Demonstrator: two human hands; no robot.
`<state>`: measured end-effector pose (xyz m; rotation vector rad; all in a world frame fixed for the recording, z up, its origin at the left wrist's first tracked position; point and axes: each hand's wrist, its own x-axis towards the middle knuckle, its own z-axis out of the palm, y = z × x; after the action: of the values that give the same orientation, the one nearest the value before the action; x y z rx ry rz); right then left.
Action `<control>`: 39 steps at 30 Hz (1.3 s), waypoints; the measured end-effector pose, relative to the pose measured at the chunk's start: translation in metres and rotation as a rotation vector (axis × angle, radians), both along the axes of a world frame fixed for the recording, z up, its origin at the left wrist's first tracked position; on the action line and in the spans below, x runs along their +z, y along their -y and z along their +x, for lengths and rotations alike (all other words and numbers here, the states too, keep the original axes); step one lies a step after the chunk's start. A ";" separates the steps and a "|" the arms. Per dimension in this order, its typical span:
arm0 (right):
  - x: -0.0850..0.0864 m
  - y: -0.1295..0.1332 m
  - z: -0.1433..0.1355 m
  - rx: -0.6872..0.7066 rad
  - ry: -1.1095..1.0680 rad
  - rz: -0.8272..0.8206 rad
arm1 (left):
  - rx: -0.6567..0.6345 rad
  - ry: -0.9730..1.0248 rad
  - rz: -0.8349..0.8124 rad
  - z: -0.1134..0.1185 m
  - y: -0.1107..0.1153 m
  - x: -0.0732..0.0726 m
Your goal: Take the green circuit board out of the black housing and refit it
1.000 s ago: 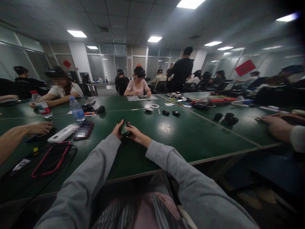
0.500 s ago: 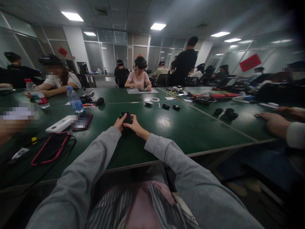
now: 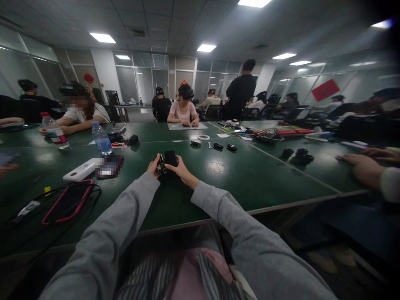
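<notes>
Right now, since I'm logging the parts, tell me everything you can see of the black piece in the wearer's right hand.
The black piece is small, roughly rectangular and blocky, with a plain dark face towards the camera; it looks like plastic, though I can't be sure. The right hand grips it over the green table, thumb across its lower end. It sits beside the board-like part; whether they touch is unclear. Its underside is hidden.

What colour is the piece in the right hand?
Black; the piece shows best in the head view.
</notes>
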<state>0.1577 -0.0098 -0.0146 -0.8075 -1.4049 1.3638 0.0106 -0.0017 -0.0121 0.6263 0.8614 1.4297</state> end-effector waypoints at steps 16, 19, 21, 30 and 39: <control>-0.005 -0.027 0.015 -0.245 -0.060 -0.090 | -0.036 0.102 0.069 -0.012 -0.005 -0.001; -0.002 -0.030 0.018 -0.225 -0.128 -0.140 | -0.034 0.143 0.091 -0.017 -0.005 0.001; -0.002 -0.032 0.020 -0.197 -0.156 -0.175 | -0.031 0.179 0.089 -0.020 -0.004 0.003; -0.011 -0.042 0.028 -0.336 0.215 -0.009 | -0.049 0.221 0.089 -0.024 0.002 0.012; -0.016 -0.043 0.030 -0.208 0.496 0.172 | -0.060 0.197 0.096 -0.023 0.008 0.017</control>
<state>0.1875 0.0335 -0.0310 -1.1919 -1.7311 0.9004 -0.0123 -0.0101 0.0049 0.5674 0.6172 1.4577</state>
